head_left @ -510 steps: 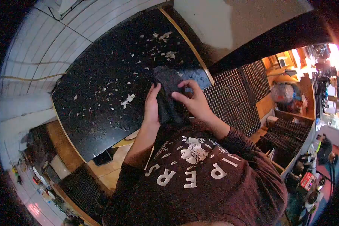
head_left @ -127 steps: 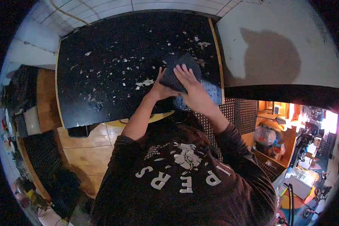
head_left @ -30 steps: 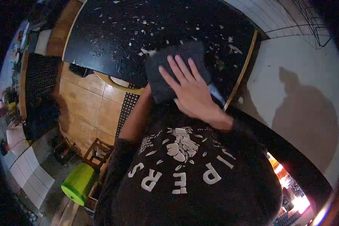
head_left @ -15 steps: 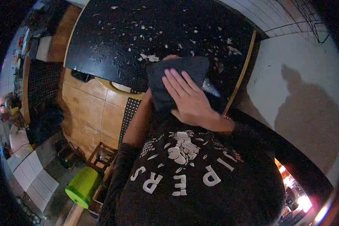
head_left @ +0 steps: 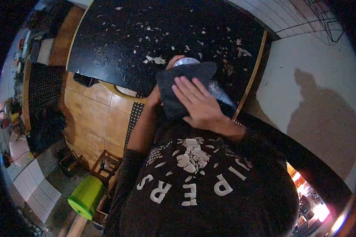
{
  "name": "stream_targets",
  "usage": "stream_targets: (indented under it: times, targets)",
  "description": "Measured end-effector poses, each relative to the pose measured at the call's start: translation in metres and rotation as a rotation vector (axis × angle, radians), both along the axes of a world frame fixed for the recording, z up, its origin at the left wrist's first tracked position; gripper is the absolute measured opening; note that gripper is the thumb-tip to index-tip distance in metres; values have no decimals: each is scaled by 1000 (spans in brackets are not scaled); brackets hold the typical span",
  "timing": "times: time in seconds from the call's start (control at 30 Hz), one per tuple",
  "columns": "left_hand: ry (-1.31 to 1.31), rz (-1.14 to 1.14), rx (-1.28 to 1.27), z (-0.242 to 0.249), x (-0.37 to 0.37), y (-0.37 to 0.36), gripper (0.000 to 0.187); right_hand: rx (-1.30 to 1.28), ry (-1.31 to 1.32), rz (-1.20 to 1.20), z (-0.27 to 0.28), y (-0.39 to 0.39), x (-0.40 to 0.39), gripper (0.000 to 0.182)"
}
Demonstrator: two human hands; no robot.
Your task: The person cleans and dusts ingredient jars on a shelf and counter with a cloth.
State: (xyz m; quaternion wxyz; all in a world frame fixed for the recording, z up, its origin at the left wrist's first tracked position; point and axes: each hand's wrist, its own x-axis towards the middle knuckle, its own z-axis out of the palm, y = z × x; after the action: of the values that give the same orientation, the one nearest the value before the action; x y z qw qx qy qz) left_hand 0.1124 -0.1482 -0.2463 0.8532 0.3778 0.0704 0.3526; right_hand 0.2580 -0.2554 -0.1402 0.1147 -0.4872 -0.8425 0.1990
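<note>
Cloth [head_left: 167,85], dark and wide, drapes over a shiny round thing [head_left: 187,61] just in front of me, near the front edge of the counter [head_left: 87,51]; only a curved bit of the round thing shows past the cloth's far side. My right hand [head_left: 197,103] lies flat on top, fingers straight and close together, laid on rather than clenched. My left hand [head_left: 173,62] appears to grasp the round thing from beneath (most of that hand is covered, so I judge by the fingers beside the rim). If I pressed harder than that hidden grip can take, the smooth curve could slip loose and drop. Pale flakes [head_left: 157,60] litter the counter close by; should a cloth corner sag that low, it could pick some up.
</note>
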Motion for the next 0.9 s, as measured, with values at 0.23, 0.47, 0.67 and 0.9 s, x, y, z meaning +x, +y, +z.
stream_targets:
  times: [0.23,0.47,0.67,0.9]
  targets:
    - [1187,-260,450,-18,-10,-1,69,194,-72,-431,-6,55,-17,85]
    - [45,218,263,-127,-37,-24,64,109,77,57,-7,62,-25,61]
    - [845,71,400,7,-13,-7,70,192,272,-188,-16,34,23,70]
    - [693,176,290,9,0,-10,104,125,175,-692,-20,58,-1,62]
